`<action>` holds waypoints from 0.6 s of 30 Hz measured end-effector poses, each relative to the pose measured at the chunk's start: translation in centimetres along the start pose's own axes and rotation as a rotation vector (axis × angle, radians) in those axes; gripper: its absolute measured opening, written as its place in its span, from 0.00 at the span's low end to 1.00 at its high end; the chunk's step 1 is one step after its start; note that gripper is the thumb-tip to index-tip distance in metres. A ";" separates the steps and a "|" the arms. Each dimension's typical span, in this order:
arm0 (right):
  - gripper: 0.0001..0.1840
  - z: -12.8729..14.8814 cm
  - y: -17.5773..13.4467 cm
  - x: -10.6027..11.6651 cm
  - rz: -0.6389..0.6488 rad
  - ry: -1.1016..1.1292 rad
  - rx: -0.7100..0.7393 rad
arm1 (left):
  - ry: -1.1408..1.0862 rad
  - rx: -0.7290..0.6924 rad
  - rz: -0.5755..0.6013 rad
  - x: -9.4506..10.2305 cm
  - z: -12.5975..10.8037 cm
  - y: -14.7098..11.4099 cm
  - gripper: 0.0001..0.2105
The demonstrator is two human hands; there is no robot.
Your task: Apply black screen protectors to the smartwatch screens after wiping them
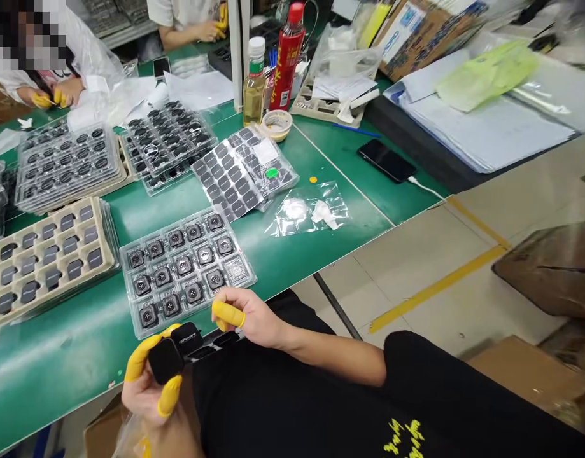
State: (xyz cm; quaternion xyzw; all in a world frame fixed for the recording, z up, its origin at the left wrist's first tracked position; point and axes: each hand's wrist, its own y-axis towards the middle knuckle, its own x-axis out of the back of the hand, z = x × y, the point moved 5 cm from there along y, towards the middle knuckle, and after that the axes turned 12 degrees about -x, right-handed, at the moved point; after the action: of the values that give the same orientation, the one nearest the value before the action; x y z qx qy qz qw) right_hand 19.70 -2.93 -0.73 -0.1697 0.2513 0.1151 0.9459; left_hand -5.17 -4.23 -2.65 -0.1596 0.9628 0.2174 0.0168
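Note:
My left hand [142,388], with yellow finger cots, grips a black square smartwatch body [165,361] by its edges. A black tab with pale lettering [189,337] sits against the watch's upper right side. Beside it, a strip of dark labels [216,345] runs under my right hand [254,318]. The right fingers, also in yellow cots, are curled together; whether anything is between them is hidden. Just beyond both hands lies a clear plastic tray [236,271] of watch bodies, their round sensor backs facing up and its right end compartment vacant.
Left stands a beige tray stack [109,238] with dark square pieces. Behind are clear tray stacks [65,197], label sheets [230,184], a plastic bag [296,216], tape [277,124], a bottle [254,89], a red canister [287,63] and a phone [386,160]. Two people sit across.

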 end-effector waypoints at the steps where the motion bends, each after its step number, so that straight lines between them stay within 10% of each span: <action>1: 0.36 0.0 0.0 0.1 -0.015 0.000 0.001 | -0.002 -0.022 -0.007 0.0 0.0 0.1 0.35; 9: 0.40 -0.6 0.2 0.5 -0.034 -0.093 0.037 | -0.060 -0.040 0.009 -1.6 0.1 -0.3 0.34; 13: 0.25 -0.7 -0.4 1.8 -0.144 -0.171 0.101 | -0.092 -0.064 0.115 -3.3 -1.3 -0.5 0.30; 18: 0.22 2.1 -3.4 1.0 -0.561 -0.814 0.699 | -0.124 -0.038 0.187 -4.2 -2.1 -0.3 0.29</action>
State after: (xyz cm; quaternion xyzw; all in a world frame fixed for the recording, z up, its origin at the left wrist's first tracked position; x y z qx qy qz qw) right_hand 22.43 -5.13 1.35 0.1488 -0.1623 -0.1724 0.9601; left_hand -1.05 -4.16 -0.44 -0.0555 0.9664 0.2455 0.0529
